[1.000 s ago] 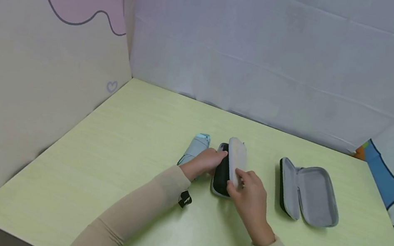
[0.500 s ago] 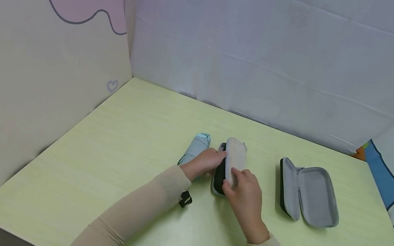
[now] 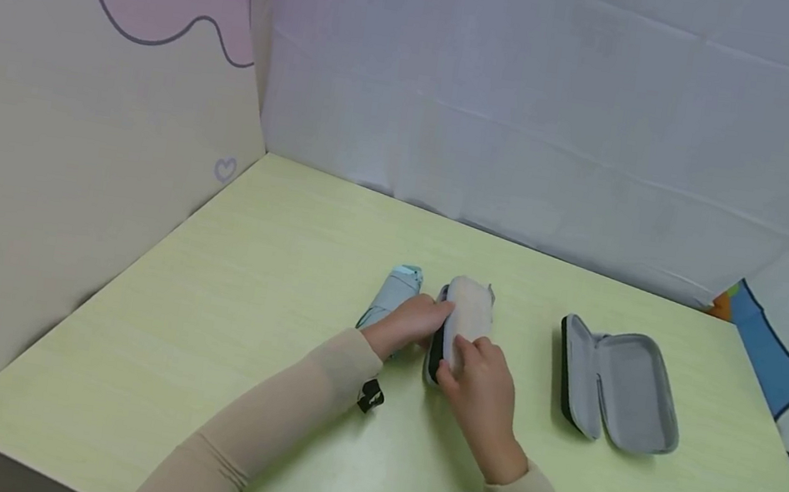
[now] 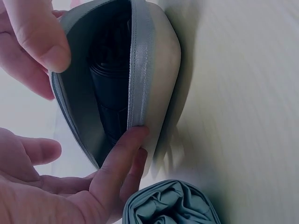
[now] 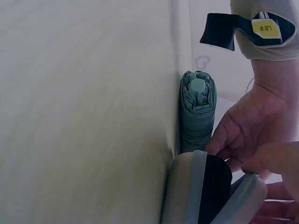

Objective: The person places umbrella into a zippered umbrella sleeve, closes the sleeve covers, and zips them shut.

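Observation:
A pale hard-shell case (image 3: 468, 311) lies on the table between my hands, its zip edges parted and its lid partly swung over. Inside it is a rolled black umbrella (image 4: 110, 93). With thumb and fingers my right hand (image 3: 483, 391) pinches the lid (image 5: 243, 200). My left hand (image 3: 417, 321) is at the opposite side, its extended fingers touching the zip rim (image 4: 140, 88) of the lower half, thumb apart from them. Beside the left hand lies a folded light-blue umbrella (image 3: 396, 290), its strap wrapped around it.
A second case (image 3: 635, 389), grey inside and black outside, stands unfolded on the right of the pale-green table (image 3: 217, 322). White sheeting (image 3: 504, 110) hangs behind the table, and a wall (image 3: 112, 156) borders its left edge.
My right hand has moved left, swinging the lid over the black umbrella so less of it shows. The left hand, blue umbrella and second case have stayed put.

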`<state>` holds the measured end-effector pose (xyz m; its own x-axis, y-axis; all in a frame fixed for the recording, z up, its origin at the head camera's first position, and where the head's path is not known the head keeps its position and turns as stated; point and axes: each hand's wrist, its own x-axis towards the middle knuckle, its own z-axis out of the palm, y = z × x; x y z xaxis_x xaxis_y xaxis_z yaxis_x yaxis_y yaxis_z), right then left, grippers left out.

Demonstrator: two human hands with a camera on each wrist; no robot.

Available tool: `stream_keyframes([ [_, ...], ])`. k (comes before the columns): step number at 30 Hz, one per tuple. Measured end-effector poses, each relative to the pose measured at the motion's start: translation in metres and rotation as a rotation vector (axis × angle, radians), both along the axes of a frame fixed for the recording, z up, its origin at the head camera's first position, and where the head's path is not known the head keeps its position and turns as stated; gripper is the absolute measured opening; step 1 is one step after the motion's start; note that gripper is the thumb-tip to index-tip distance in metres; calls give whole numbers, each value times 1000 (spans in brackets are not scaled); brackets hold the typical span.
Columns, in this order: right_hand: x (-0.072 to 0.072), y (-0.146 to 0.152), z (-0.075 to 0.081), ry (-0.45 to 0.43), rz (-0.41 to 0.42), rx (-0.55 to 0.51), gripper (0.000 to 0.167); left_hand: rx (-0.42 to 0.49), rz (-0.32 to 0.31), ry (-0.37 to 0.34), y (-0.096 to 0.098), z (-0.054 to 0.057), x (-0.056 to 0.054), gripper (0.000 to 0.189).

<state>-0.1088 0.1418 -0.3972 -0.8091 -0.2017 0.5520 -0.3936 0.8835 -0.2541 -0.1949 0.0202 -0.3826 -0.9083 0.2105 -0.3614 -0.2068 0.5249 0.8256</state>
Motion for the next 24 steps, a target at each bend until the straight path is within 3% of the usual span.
stream_keyframes([
  [14,-3,-8,-6,11,15,51,29,-44,-5,29,1,3,0,47],
  [24,-4,-11,-6,20,12,84,19,-21,-23,75,0,1,2,40],
])
